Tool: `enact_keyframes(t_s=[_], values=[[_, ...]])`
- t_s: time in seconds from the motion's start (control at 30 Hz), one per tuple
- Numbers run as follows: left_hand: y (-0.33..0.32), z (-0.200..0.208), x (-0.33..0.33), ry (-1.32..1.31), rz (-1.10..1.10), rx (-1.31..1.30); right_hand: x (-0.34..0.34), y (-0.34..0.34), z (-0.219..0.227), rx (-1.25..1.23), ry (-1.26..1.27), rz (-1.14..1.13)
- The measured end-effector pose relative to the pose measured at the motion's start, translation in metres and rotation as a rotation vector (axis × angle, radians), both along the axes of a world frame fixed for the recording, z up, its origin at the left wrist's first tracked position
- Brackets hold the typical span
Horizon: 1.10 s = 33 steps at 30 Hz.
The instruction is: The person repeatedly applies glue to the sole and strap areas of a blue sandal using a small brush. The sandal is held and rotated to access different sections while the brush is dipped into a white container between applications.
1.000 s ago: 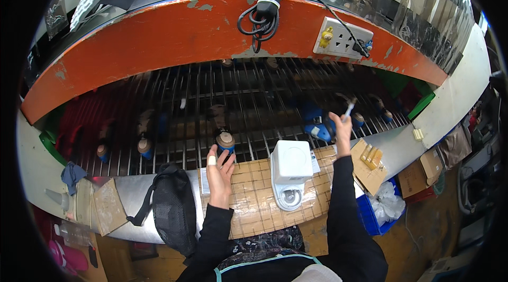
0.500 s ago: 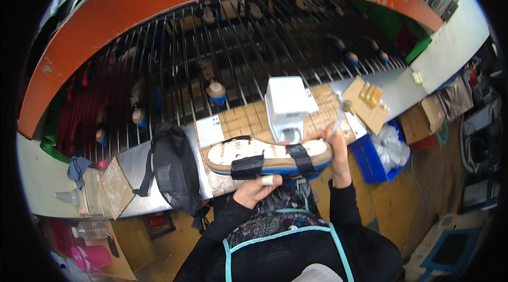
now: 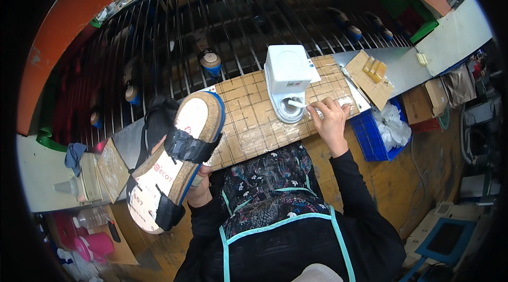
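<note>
My left hand grips a sandal by its side, held up tilted at the left with the insole facing up. The sandal has a pale printed insole, black straps, a cork-coloured midsole and a blue edge. Part of my left hand is hidden behind it. At the bench, my right hand pinches a white stick-like handle. Its far end dips into the round cup of a white dispenser, so the tip is hidden.
Cardboard covers the bench under the dispenser. Beyond runs a rack of metal rods carrying several shoes. A black mesh-like item lies behind the sandal. At the right are yellow blocks on a board and a blue crate.
The sandal has moved from the bench's middle to the left and turned from lying crosswise to slanting upright. My right hand has left the sandal and reached the dispenser's cup.
</note>
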<state>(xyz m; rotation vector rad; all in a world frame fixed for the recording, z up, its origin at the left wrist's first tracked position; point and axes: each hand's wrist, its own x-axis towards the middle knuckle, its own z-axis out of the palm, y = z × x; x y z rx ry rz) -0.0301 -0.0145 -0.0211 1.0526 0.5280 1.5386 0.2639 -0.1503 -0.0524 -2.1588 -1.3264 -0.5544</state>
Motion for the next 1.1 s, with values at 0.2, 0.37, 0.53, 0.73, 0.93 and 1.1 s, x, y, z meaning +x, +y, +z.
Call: enact_keyframes(t_s=[0.2, 0.37, 0.53, 0.73, 0.93, 1.1], values=[[-0.002, 0.002, 0.002, 0.327, 0.269, 0.283, 0.000, 0.007, 0.004, -0.057, -0.201, 0.025], [0.007, -0.002, -0.006, 0.469, 0.156, 0.453, 0.007, -0.001, 0.009, -0.141, 0.172, -0.001], [0.042, -0.010, -0.029, -0.133, -0.833, -0.086, 0.027, -0.011, -0.009, -0.197, 0.850, 0.019], [0.036, -0.037, 0.025, 0.115, -0.473, 0.002, 0.027, -0.019, -0.017, -0.091, 1.472, 0.115], [0.014, -0.036, 0.079, 0.593, 0.416, 0.787, -0.020, -0.005, 0.042, 0.236, 0.556, 0.163], [0.021, -0.002, 0.082, 0.570, 0.455, 0.927, -0.069, -0.002, 0.080, 0.479, 0.383, 0.292]])
